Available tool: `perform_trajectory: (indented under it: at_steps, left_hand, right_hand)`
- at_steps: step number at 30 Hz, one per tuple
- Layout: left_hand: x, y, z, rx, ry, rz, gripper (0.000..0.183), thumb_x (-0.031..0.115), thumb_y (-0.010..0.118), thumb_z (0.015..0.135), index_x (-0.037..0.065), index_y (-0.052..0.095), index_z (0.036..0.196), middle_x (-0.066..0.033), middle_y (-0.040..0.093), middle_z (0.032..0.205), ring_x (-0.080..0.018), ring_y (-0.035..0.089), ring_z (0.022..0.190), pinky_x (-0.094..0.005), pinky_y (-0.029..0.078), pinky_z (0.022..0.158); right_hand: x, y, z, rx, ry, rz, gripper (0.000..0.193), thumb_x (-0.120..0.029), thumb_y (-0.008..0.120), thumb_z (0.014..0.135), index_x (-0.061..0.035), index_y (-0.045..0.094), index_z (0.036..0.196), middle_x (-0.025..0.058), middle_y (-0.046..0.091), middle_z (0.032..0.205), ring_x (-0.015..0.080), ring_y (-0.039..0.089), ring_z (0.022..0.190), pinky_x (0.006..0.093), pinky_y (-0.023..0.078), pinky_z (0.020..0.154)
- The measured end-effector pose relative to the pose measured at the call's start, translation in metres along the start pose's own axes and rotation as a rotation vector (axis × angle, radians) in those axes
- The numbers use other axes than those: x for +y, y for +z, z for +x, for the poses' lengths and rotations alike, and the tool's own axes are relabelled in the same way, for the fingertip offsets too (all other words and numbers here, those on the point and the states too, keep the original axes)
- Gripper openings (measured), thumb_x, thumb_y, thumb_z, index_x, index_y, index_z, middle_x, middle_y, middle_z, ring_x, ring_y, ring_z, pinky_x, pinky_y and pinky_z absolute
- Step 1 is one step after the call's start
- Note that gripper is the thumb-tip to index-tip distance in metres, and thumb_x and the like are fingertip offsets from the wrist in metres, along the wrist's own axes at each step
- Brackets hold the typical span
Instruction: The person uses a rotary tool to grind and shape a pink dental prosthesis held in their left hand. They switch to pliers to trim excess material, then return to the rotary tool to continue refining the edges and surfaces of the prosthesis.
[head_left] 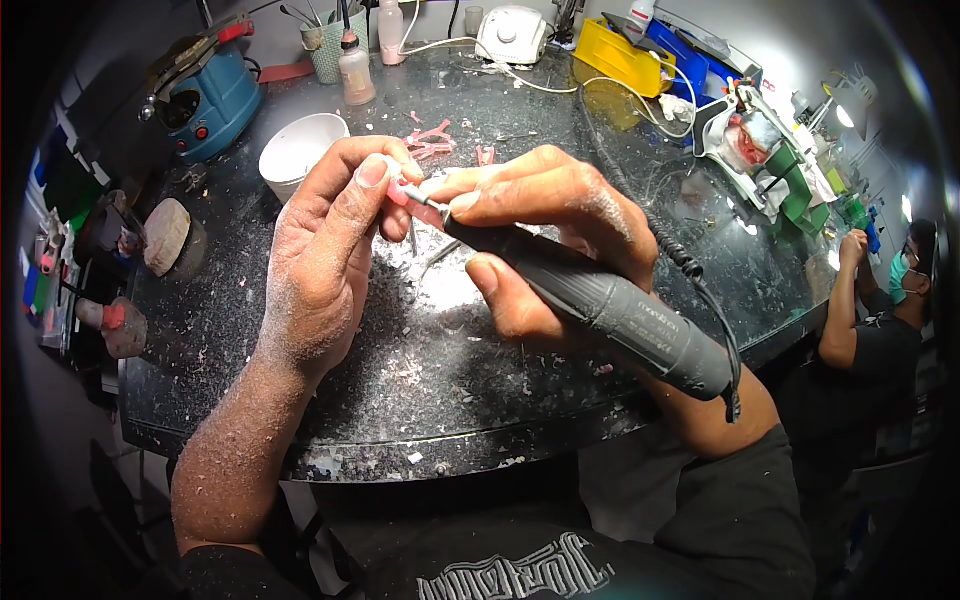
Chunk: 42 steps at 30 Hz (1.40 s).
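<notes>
Fine pale dust coats my left hand (318, 270), which pinches a small pink piece (398, 191) between thumb and fingers. It looks like a bit of denture, but the fingers hide most of it. My right hand (570, 215) is wrapped round a black rotary handpiece (625, 315), held slanting with its tip up and to the left. The thin metal bit at its front meets the pink piece, or nearly so; I cannot tell if they touch. A coiled cord (680, 250) trails off the handpiece's back end. Both hands are above the dark, dusty bench (400, 400).
Behind my left hand stands a white bowl (300, 140). Pink branching scraps (430, 142) lie beyond the hands. A blue machine (215, 105) is at far left, a white control box (512, 38) and yellow bin (622, 60) at the back. Another person (880, 310) sits at right.
</notes>
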<state>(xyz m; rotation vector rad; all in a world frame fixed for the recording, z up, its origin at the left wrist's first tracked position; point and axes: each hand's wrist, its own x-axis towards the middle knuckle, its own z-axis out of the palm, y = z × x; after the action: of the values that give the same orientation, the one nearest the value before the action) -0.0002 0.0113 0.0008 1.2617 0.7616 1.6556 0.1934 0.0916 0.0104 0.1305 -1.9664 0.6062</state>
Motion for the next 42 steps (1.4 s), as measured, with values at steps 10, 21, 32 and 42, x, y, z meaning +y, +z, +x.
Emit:
perform_trajectory:
  at_steps: [10, 21, 32, 42]
  left_hand:
    - [0.002, -0.001, 0.001, -0.039, 0.153, 0.181, 0.022, 0.022, 0.056, 0.106, 0.002, 0.060, 0.115, -0.0036, 0.062, 0.107, -0.0096, 0.056, 0.092, -0.0287, 0.045, 0.089]
    - [-0.002, -0.003, 0.004, 0.083, 0.068, 0.087, 0.034, 0.024, 0.062, 0.105, -0.001, 0.063, 0.128, -0.0115, 0.072, 0.109, -0.0181, 0.068, 0.105, -0.0342, 0.048, 0.098]
    - [-0.003, -0.011, 0.007, 0.119, 0.004, 0.029, 0.039, 0.025, 0.071, 0.099, -0.002, 0.065, 0.127, -0.0127, 0.073, 0.106, -0.0202, 0.071, 0.101, -0.0388, 0.051, 0.101]
    - [0.001, -0.009, 0.007, 0.045, -0.045, -0.166, 0.040, 0.018, 0.072, 0.095, 0.001, 0.058, 0.128, -0.0149, 0.072, 0.110, -0.0238, 0.071, 0.109, -0.0416, 0.051, 0.106]
  right_hand:
    - [0.009, 0.005, 0.002, 0.224, 0.369, 0.091, 0.036, -0.009, 0.079, 0.092, -0.0036, 0.063, 0.124, 0.0087, 0.069, 0.108, 0.0151, 0.071, 0.098, 0.0269, 0.059, 0.088]
    - [0.011, 0.002, 0.003, 0.256, 0.314, 0.187, 0.045, 0.009, 0.075, 0.086, -0.0024, 0.060, 0.127, 0.0090, 0.068, 0.115, 0.0161, 0.070, 0.108, 0.0292, 0.058, 0.094]
    - [0.011, -0.001, 0.003, 0.176, 0.263, 0.175, 0.045, 0.012, 0.070, 0.086, -0.0009, 0.061, 0.128, 0.0097, 0.069, 0.117, 0.0175, 0.071, 0.109, 0.0291, 0.058, 0.095]
    - [0.012, -0.001, 0.003, 0.233, 0.241, 0.140, 0.044, 0.008, 0.074, 0.087, -0.0022, 0.062, 0.128, 0.0089, 0.067, 0.119, 0.0158, 0.069, 0.109, 0.0285, 0.058, 0.095]
